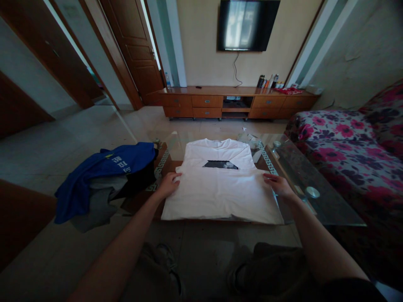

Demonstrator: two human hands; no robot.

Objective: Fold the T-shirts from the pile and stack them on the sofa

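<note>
A white T-shirt [220, 197] with a dark printed patch lies on the glass coffee table [330, 205]. Its lower part is folded up across the body, and the fold's edge partly covers the print. At the left end of that edge, my left hand [169, 185] is closed on the cloth with its fingertips. My right hand [278, 185] pinches the opposite end, the fingers pointing inward. The undersides of both grips are hidden.
A pile of clothes with a blue shirt [103, 167] on top hangs over the table's left side. On the right stands a flower-patterned sofa [343, 147]. A low wooden TV cabinet [206, 101] with several bottles runs along the far wall, under a television [248, 25].
</note>
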